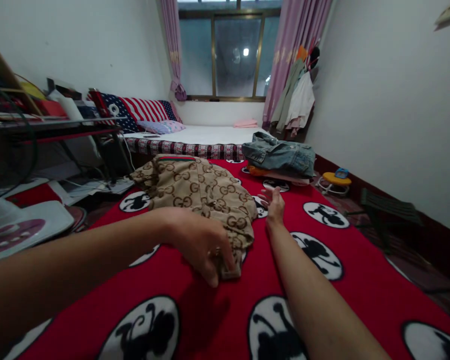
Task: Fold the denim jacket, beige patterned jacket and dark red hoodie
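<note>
A tan garment (195, 187) with a brown letter print lies loosely bunched on the red blanket (243, 320). A green and red stripe runs along its far edge, and I cannot tell what kind of garment it is. My left hand (200, 242) hovers over its near end with bent fingers. The thumb stands apart from the other fingers, and one fingertip is close to or touching the garment's narrow near edge. To the right of the cloth, my right hand (274, 202) is open, its fingers stretched forward just above the blanket.
Folded denim clothing (279, 152) sits on other folded clothes at the blanket's far right. A yellow stool (336, 179) and a dark folding stool (390, 207) stand on the floor to the right. A cluttered desk (52, 125) is at left, a bed (206, 135) beneath the window.
</note>
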The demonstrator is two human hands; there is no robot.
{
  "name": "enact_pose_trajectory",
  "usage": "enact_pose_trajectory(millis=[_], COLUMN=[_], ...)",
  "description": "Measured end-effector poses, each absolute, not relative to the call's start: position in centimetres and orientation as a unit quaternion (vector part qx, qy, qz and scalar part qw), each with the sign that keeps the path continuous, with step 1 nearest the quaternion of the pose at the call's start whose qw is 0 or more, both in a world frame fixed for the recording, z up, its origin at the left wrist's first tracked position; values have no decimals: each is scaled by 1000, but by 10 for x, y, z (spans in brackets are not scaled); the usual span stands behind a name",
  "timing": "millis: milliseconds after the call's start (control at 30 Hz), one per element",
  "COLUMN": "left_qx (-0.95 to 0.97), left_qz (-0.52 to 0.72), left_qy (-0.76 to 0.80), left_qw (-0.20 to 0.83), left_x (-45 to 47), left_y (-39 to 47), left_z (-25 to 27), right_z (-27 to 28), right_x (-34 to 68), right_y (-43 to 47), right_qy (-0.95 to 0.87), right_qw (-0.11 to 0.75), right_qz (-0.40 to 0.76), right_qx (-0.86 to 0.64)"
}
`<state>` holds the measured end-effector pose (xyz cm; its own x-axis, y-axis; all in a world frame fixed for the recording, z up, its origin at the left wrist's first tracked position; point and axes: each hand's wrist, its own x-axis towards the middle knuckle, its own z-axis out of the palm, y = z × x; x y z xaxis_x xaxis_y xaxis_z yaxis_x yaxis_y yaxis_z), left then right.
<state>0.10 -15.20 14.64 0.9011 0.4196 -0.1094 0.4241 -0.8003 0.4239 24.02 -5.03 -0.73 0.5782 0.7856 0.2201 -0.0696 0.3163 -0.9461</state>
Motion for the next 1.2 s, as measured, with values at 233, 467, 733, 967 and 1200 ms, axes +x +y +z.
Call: enact_pose_trajectory(millis=[233,467,733,967,1200], left_qx=[873,667,672,673,668], left_qz=[320,258,279,290,309], left_qy=[367,693,678,675,667], left_qw=[30,-87,-107,-88,-120], left_x=[-3,-22,-22,-24,-26], left_y=[-87,-4,-11,-12,-15], left_z=[146,28,19,20,25], right_z=[-6,-7,-16,-16,-18], right_x=[232,230,234,236,237], right_y=[-56,-54,-50,-52,-50], right_qy=[-399,-417,-551,-582,-581], right_qw=[696,674,575,556,557], right_qz=[341,319,192,175,178], right_qx=[-490,-519,-573,-566,-566])
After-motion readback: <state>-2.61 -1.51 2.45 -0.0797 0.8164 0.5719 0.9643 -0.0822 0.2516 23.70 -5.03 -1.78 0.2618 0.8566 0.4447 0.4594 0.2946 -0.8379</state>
